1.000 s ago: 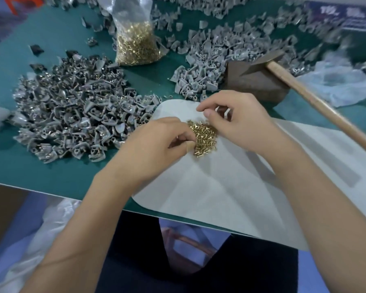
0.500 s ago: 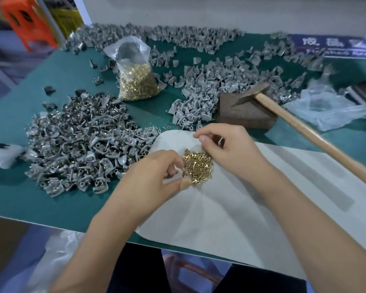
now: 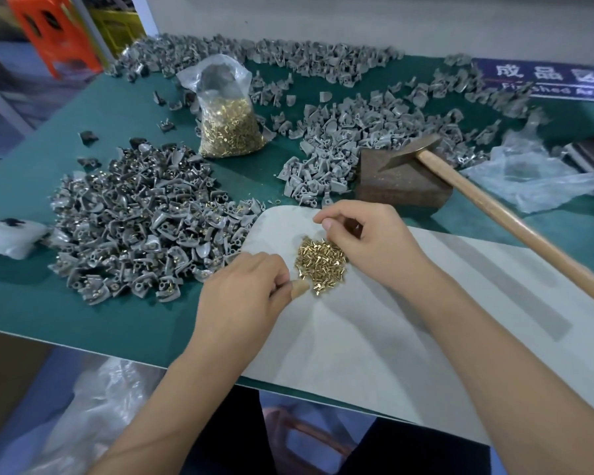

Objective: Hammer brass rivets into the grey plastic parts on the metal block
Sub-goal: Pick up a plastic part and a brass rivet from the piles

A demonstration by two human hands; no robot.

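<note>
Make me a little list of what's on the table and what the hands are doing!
left hand: fingers curled, at the edge of the loose rivets; what it pinches is unclear
right hand: curled over the loose rivets
hammer: lying untouched, head on the metal block
bag of rivets: upright, beyond the hands
plain grey parts: heaped beside the block
parts with rivets: heaped on the left

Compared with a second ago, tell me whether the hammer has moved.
No. The hammer rests with its head on the metal block as before, handle slanting right; only the camera view has shifted.
</note>
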